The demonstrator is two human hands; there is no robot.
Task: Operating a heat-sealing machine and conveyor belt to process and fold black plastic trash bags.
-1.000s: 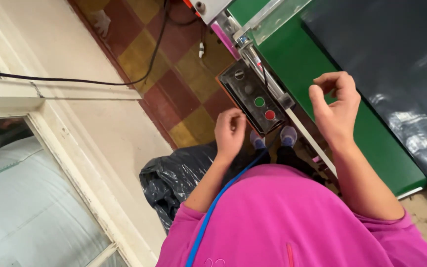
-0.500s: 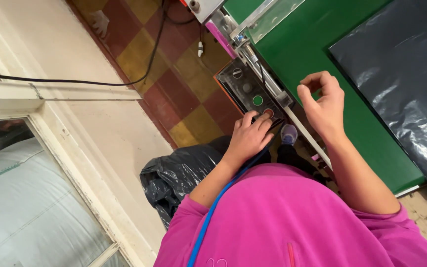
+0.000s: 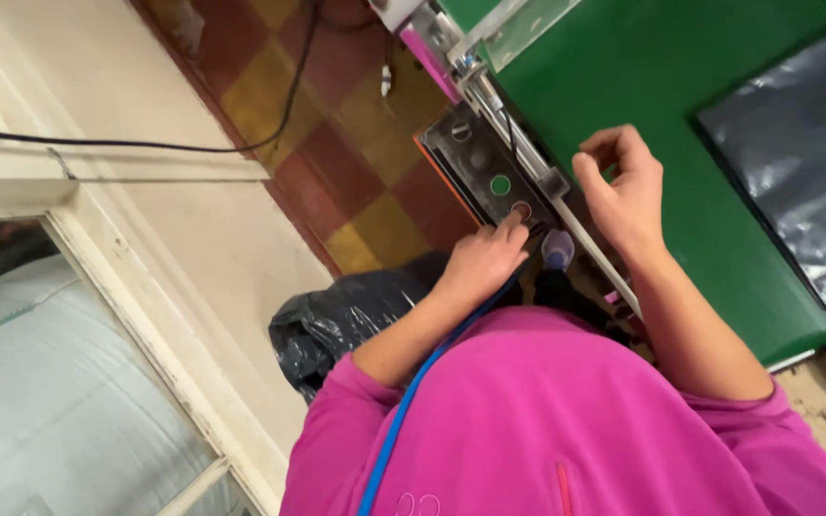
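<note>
The left hand (image 3: 483,260) lies on the dark control panel (image 3: 478,170) fixed to the near edge of the green machine table (image 3: 642,115), its fingers bunched narrow and one fingertip pressing on, or just at, the red push button (image 3: 522,209). The green push button (image 3: 500,184) sits just beyond it on the same panel, untouched. The right hand (image 3: 623,191) hovers over the table's near edge, fingers curled loosely inward and holding nothing — thumb and forefinger close together but apart.

As for how far the work stands: a grey plastic sheet (image 3: 795,162) lies flat at the table's far right side, well apart from both hands, so it looks already laid out while the button press is the step in hand — whether the machine is running cannot be told. A small pale-blue bottle cap (image 3: 558,250) shows just below the panel, between the forearms. A black plastic bag (image 3: 351,320) sits on the chequered tile floor (image 3: 356,153) near the left elbow, and a black cable (image 3: 145,145) runs along the pale wall.
</note>
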